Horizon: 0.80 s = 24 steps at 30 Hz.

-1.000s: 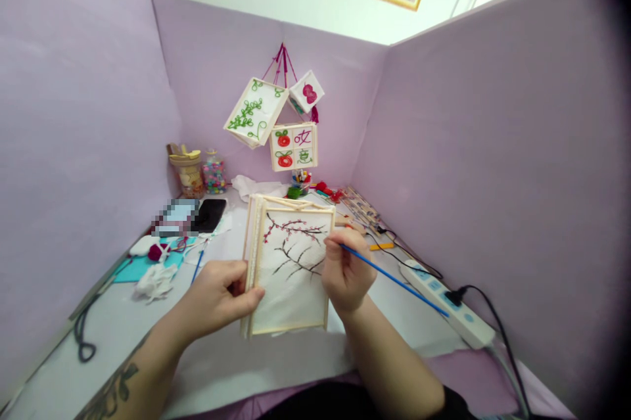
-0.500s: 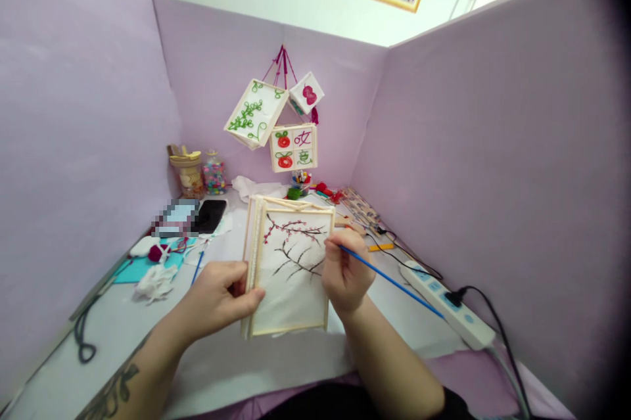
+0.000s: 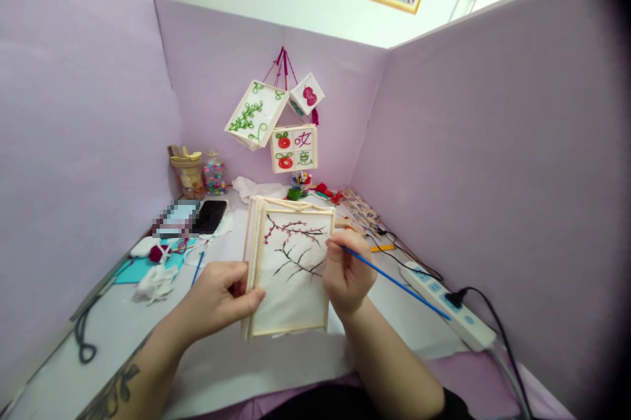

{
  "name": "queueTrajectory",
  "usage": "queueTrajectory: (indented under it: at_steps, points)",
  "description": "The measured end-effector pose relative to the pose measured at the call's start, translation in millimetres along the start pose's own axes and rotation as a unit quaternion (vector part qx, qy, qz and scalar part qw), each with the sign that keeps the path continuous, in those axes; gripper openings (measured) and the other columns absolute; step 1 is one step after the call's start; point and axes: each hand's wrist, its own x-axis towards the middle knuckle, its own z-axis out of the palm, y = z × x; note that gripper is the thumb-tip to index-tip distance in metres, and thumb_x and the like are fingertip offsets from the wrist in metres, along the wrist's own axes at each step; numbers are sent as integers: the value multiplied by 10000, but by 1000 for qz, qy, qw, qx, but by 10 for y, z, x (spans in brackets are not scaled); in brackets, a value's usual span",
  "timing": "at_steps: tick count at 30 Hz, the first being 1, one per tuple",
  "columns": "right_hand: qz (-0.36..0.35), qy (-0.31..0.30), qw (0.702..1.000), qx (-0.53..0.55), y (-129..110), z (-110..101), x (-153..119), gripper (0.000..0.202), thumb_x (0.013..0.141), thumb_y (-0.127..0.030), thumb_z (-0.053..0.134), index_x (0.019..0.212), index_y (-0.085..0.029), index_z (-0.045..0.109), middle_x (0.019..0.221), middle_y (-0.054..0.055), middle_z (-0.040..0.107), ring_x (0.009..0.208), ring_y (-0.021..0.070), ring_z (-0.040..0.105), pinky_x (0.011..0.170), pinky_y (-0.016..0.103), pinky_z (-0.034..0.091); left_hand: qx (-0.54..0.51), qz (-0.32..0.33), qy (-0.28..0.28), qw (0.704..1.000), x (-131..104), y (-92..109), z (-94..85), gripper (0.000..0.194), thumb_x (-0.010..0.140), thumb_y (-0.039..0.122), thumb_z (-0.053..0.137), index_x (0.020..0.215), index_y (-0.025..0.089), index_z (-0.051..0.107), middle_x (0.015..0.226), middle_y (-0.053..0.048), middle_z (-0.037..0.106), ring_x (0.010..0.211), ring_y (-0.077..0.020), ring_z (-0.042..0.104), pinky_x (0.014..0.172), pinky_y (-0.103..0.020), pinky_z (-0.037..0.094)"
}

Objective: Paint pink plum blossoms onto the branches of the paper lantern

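Observation:
A wood-framed white panel box [image 3: 290, 305] stands tilted up above the table, painted with dark branches and small red blossoms. My left hand [image 3: 227, 295] grips its left edge, thumb on the front face. A long blue brush [image 3: 394, 277] is pinched in my right hand [image 3: 349, 269], which is at the panel's right edge. The brush tip is hidden by the fingers, near the end of the lower branch.
A white power strip [image 3: 451, 305] with a black plug lies at the right. Phones [image 3: 211, 216], a teal sheet [image 3: 133, 270] and crumpled tissue [image 3: 156, 283] are at the left. Jars [image 3: 215, 173] stand behind. Decorated frames [image 3: 259, 114] hang at the back wall.
The back end of the blue brush has shifted slightly right and down. Both hands and the panel have hardly moved.

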Motion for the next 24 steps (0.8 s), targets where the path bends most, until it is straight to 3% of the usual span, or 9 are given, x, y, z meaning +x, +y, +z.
queueTrajectory:
  at_steps: [24]
  points:
    - [-4, -5, 1000, -22, 3, 8, 6, 228, 884, -43, 550, 1007, -229, 600, 823, 3, 618, 749, 156, 633, 688, 310, 549, -5, -4, -3, 1000, 5, 10, 1, 357, 803, 333, 578, 537, 203, 378, 490, 75, 369, 441, -69, 358, 434, -193, 254]
